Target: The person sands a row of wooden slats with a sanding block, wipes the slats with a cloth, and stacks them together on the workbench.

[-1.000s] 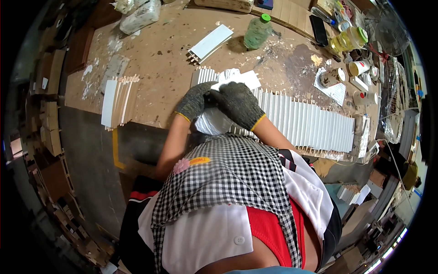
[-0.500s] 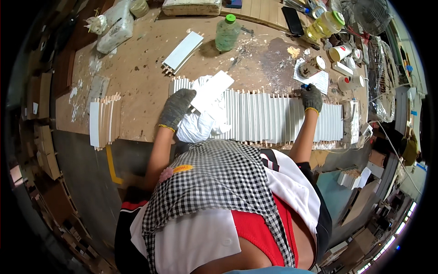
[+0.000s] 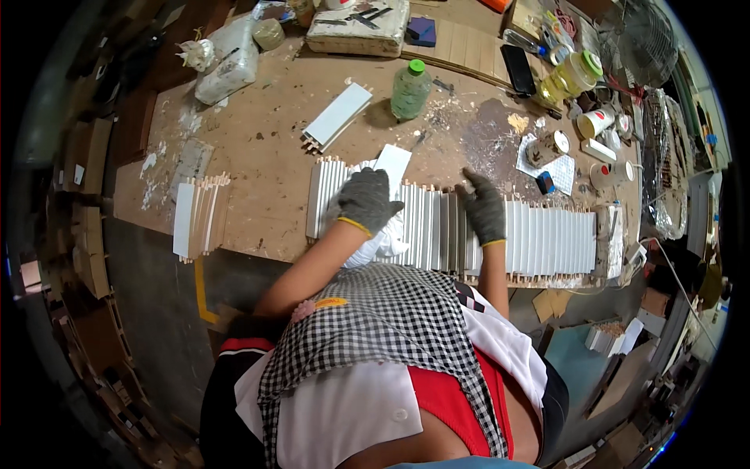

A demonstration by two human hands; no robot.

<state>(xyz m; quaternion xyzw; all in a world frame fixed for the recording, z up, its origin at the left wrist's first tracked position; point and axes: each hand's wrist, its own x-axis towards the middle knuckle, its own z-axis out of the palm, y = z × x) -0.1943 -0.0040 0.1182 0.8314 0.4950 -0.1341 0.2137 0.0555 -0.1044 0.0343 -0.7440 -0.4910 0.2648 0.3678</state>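
Observation:
White wooden slats with small pegs at their ends stand side by side in a long row (image 3: 547, 238) along the table's near edge. My left hand (image 3: 366, 202), in a dark grey knitted glove, is closed over the near end of a white slat (image 3: 395, 160), whose far end sticks out beyond my fingers. Beneath that hand a bunched white cloth (image 3: 373, 246) lies over part of the row. My right hand (image 3: 483, 209), gloved alike, is over the row's middle with fingers apart, nothing visible in it. A small blue and black block (image 3: 544, 183) rests to its right.
A small stack of slats (image 3: 191, 219) lies at left, another (image 3: 337, 116) farther back. Behind the row stand a green-capped bottle (image 3: 411, 92), a paint-stained cup (image 3: 548, 147) on paper and a jar of yellow liquid (image 3: 570, 78). A phone (image 3: 517, 69) lies farther back.
The blue and black block has left my right hand and lies on the table. My right hand has moved left over the row; my left hand has moved right with the slat, relative to the table.

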